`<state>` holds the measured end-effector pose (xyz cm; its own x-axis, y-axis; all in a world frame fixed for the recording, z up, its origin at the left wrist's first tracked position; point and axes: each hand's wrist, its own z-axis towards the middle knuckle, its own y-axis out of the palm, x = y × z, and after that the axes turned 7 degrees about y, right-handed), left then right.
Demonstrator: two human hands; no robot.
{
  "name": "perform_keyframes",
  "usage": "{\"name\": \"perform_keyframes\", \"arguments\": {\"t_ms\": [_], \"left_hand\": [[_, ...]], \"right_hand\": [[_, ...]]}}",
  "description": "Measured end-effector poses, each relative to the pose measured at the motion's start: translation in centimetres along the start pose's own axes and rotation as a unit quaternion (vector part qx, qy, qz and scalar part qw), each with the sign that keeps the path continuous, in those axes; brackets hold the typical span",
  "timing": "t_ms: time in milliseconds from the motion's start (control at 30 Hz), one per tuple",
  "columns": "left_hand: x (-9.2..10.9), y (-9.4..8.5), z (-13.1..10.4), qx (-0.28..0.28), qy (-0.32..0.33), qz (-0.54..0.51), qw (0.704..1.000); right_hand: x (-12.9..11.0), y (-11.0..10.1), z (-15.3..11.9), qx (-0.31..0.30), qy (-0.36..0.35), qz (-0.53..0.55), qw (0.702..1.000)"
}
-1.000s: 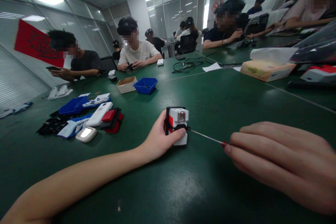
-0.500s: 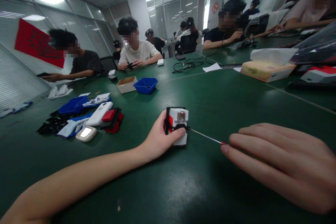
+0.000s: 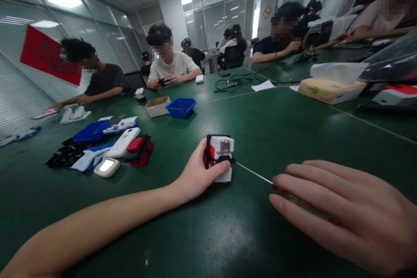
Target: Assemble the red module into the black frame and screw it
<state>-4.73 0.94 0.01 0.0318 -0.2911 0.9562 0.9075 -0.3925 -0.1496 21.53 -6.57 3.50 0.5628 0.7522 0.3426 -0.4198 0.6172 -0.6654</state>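
Observation:
My left hand [image 3: 202, 165] is wrapped round a small white, red and black device [image 3: 223, 144], its thumb across the front and the block resting on the green table [image 3: 260, 134]. From the right, the thin metal shaft of a screwdriver [image 3: 254, 171] reaches the black bracket on the device's side; the tip itself is too small to make out. My right hand [image 3: 342, 208] holds the screwdriver's handle between thumb and fingers. Most of that handle is hidden under the fingers.
Left of my arm lie a white gadget [image 3: 107, 167], a red and black block [image 3: 139, 150] and gloves [image 3: 89, 156]. Farther back stand a blue tray [image 3: 181, 107] and a cardboard box [image 3: 157, 106]. A tissue box [image 3: 330, 91] is at the right. Several people sit around the tables.
My right thumb and fingers have shifted along the screwdriver handle, with the thumb now lower and apart from the fingertips. My left hand and the device stay in place.

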Motion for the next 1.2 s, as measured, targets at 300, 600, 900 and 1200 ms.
{"name": "perform_keyframes", "arguments": {"t_ms": [300,600,900,1200], "left_hand": [[0.0,0.0,0.0,0.004,0.007,0.011,1.000],[-0.1,0.0,0.0,0.006,0.001,0.005,1.000],[-0.1,0.0,-0.1,0.009,-0.005,-0.003,1.000],[-0.1,0.0,0.0,0.002,-0.006,-0.005,1.000]], "right_hand": [[1.0,0.1,-0.6,-0.008,-0.013,-0.020,1.000],[0.4,0.3,-1.4,-0.017,0.023,0.004,1.000],[0.2,0.9,-1.3,-0.003,-0.015,0.022,1.000],[1.4,1.1,-1.8,0.001,0.004,0.039,0.999]]}}
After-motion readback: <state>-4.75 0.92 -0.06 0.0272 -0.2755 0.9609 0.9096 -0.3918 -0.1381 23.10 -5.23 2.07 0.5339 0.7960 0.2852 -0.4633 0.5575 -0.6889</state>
